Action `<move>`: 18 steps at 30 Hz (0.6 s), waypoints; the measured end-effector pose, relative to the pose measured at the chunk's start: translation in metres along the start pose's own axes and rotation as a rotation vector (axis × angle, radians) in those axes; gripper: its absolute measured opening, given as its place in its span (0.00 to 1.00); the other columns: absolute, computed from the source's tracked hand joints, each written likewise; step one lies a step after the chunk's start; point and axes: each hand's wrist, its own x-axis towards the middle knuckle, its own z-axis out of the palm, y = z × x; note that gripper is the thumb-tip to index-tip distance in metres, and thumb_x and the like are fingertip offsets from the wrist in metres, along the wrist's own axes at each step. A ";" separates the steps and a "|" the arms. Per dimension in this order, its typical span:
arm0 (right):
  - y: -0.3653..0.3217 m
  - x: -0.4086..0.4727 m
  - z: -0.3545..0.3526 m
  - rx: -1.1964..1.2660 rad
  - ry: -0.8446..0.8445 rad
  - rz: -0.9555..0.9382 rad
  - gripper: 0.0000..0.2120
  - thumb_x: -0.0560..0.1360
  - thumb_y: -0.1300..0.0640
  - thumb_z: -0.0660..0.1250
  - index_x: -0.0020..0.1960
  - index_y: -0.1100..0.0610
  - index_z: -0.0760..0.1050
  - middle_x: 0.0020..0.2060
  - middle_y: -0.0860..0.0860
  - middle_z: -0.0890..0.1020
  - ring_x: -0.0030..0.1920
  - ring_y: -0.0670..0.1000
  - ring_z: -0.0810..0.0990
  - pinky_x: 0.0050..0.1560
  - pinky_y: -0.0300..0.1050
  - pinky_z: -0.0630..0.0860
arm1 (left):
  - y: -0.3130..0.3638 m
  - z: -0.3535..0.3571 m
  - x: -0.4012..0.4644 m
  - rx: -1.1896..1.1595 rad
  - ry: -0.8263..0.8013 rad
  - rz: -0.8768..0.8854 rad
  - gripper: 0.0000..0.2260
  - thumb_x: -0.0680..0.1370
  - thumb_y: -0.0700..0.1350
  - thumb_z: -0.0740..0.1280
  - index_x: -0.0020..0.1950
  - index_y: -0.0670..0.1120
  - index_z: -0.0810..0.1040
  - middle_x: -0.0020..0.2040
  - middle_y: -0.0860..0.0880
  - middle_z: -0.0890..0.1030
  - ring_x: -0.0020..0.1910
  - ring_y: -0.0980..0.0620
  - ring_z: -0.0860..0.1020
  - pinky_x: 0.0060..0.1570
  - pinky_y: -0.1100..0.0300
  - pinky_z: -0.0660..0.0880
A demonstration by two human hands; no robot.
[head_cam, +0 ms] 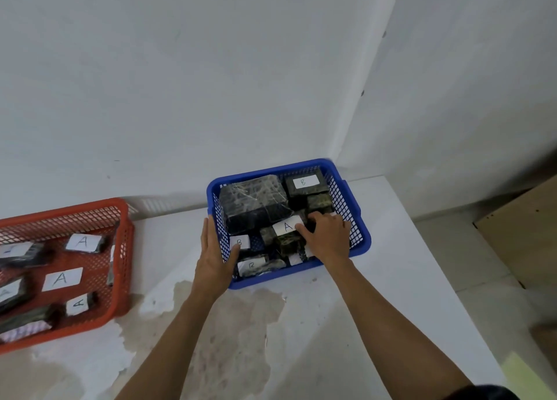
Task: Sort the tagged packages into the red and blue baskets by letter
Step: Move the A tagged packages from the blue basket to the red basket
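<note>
In the head view, the right hand point(327, 238), at centre right of the frame, curls its fingers around the dark wrapped package with a white paper tag marked A point(286, 232), which sits inside the blue perforated plastic basket point(360, 218) among packages tagged B. The left hand point(215, 256) lies flat with straight fingers against the basket's left wall, steadying it. To do this well, lift the package straight up over the rim before carrying it toward the red perforated plastic basket point(125, 249) at lower left, which holds A tags. The package's long axis runs roughly left to right, tag facing up.
</note>
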 end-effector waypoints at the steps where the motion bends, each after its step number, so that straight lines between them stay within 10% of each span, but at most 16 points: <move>1: -0.001 0.001 0.002 -0.013 0.013 0.007 0.25 0.76 0.34 0.62 0.60 0.51 0.78 0.53 0.53 0.83 0.58 0.57 0.76 0.61 0.54 0.67 | -0.002 0.000 0.001 -0.023 0.002 0.001 0.36 0.79 0.49 0.64 0.79 0.52 0.43 0.79 0.50 0.53 0.73 0.46 0.63 0.65 0.47 0.69; 18: -0.001 0.014 0.005 0.087 -0.125 0.043 0.25 0.76 0.34 0.62 0.59 0.53 0.79 0.53 0.52 0.83 0.60 0.59 0.75 0.63 0.55 0.66 | -0.003 0.000 0.003 -0.055 -0.033 -0.028 0.37 0.79 0.49 0.64 0.79 0.56 0.41 0.78 0.51 0.57 0.72 0.47 0.64 0.66 0.48 0.68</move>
